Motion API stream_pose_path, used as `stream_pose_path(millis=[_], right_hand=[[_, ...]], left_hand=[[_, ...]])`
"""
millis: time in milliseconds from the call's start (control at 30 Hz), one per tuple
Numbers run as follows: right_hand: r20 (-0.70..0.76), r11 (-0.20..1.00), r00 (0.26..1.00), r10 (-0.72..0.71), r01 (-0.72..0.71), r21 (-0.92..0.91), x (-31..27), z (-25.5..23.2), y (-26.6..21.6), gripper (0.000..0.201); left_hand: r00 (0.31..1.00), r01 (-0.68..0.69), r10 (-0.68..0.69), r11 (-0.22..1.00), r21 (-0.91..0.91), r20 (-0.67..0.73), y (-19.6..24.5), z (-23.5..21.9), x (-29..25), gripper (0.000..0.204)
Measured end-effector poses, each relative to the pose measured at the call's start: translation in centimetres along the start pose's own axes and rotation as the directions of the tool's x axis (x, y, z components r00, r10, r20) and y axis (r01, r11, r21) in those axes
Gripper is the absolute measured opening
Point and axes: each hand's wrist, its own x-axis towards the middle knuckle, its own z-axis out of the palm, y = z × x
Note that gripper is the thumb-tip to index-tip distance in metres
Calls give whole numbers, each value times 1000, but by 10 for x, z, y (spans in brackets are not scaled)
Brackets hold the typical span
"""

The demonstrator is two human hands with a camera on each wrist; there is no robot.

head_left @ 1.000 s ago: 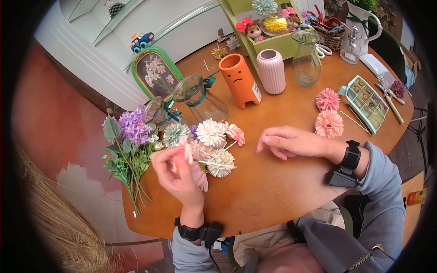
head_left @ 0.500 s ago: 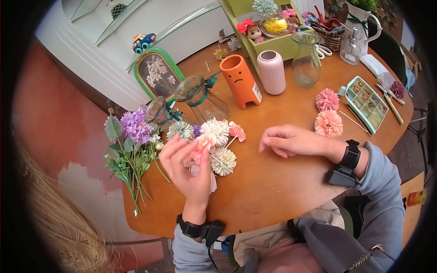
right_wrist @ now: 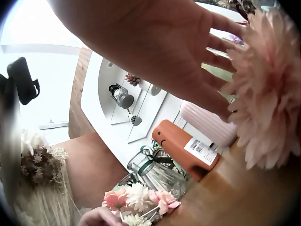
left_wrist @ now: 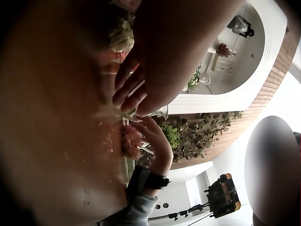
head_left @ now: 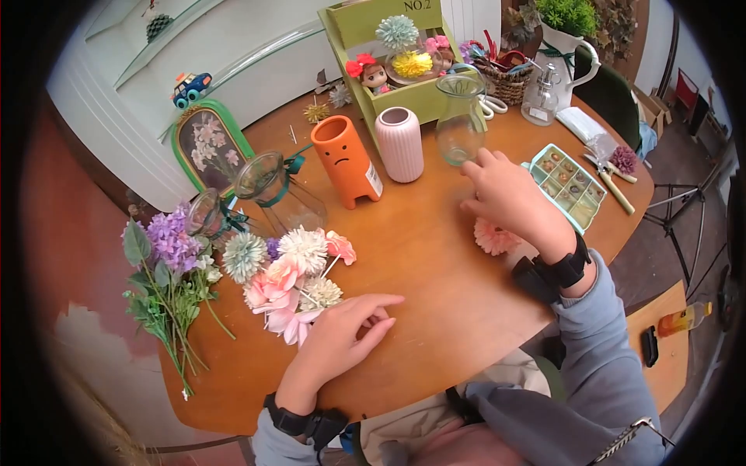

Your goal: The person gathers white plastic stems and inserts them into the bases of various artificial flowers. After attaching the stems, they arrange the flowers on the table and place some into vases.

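Observation:
In the head view, my left hand (head_left: 342,338) lies low over the table, fingers loosely bent, holding nothing. Beside it is a bunch of artificial flowers: a pink flower (head_left: 276,283), a white pompom flower (head_left: 303,248) and a pale blue one (head_left: 244,257). My right hand (head_left: 513,194) reaches forward, palm down, its fingertips near the base of a clear glass vase (head_left: 461,124). A peach pompom flower (head_left: 495,237) lies beneath its wrist. Up close in the right wrist view, a pink pompom flower (right_wrist: 268,89) overlaps the extended fingertips (right_wrist: 218,106).
An orange vase (head_left: 342,163) and a pink ribbed vase (head_left: 399,147) stand mid-table. Glass vases with green ribbons (head_left: 280,194) are at left, by purple flowers with stems (head_left: 172,241). A compartment box (head_left: 571,186) and pliers (head_left: 614,182) lie at right; a green crate (head_left: 342,39) stands behind.
My left hand has let go of the pink flower, which now lies with the bunch, and has moved down and right. My right hand has reached forward over the pink pompoms. The head view has turned right.

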Motion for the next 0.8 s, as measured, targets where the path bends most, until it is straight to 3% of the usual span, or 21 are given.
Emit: stream_pose_path(millis=[67,167,367,467,567,667,700,800], right_hand=[[110,995,992,59,-49,-83,-3,4,3,37],[144,993,987,77,-62,-105,-4,7,1,41],[328,1000,945,-13,15,-1,-2,12,6,28],[377,978,920,-107,30,206,7,11,6,28],[269,748,951,-150,-69,660,8,-14,-24,30],[76,406,903,-423,114,907,9,4,-29,29],[216,196,861,-461,-138,971,5,-3,-38,37],[151,-100,784,-603,-262,960,1,7,-52,42]], left_hand=[[1000,17,-18,999,-29,-21,-2,-2,0,26],[999,11,-12,999,-32,-41,-5,-3,1,25],[1000,28,-28,999,-25,-6,-5,-6,0,23],[1000,21,-22,999,-27,-17,-5,-6,0,23],[999,24,-26,998,-66,-33,-7,-4,0,27],[997,58,-66,984,-169,-38,-11,-4,0,35],[995,62,-78,969,-238,-58,-14,-2,0,38],[989,98,-134,906,-411,-59,-18,1,0,47]])
